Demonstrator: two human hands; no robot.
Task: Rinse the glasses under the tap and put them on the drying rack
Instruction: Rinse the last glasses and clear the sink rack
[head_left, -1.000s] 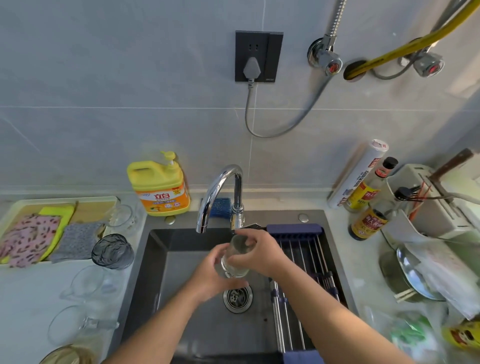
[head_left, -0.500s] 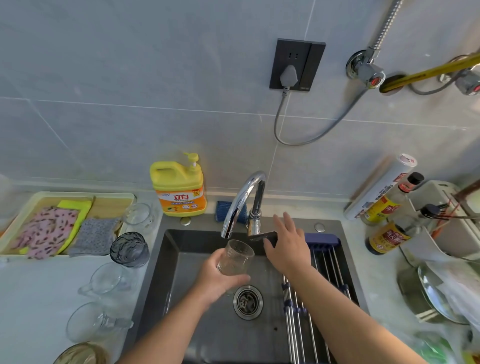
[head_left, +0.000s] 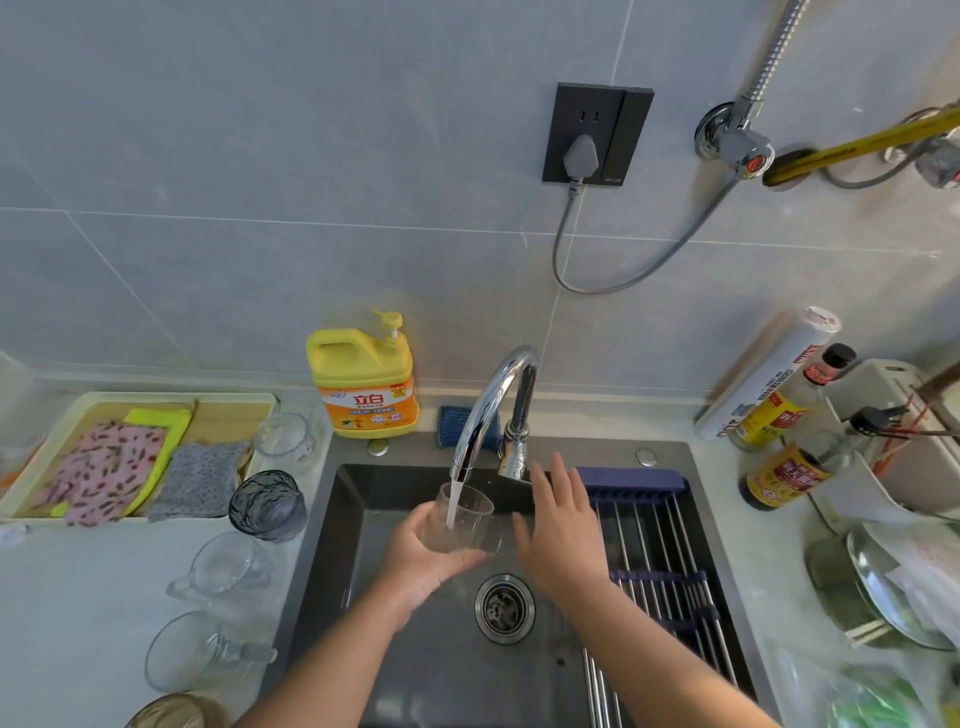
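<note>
My left hand (head_left: 423, 558) grips a clear ribbed glass (head_left: 464, 519) upright over the dark sink (head_left: 363, 519). Water runs from the chrome tap (head_left: 491, 405) straight into the glass. My right hand (head_left: 561, 530) hovers just right of the glass, fingers spread, holding nothing, a little below the tap handle. The roll-up drying rack (head_left: 654, 545) of steel rods lies across the sink's right side and carries no glasses. More glasses wait on the counter to the left: a dark blue tumbler (head_left: 268, 505), a clear cup (head_left: 284, 436) and two clear mugs (head_left: 223, 564) (head_left: 192, 649).
A yellow detergent bottle (head_left: 366, 379) and a blue sponge (head_left: 452, 423) stand behind the sink. A tray with cloths (head_left: 124, 462) sits at far left. Sauce bottles (head_left: 784, 467), a utensil holder and metal plates (head_left: 883, 587) crowd the right counter. The drain (head_left: 504, 608) lies below my hands.
My right hand came off the glass, reached the tap handle and has drawn back beside the glass. Water now flows into the glass, which my left hand alone holds.
</note>
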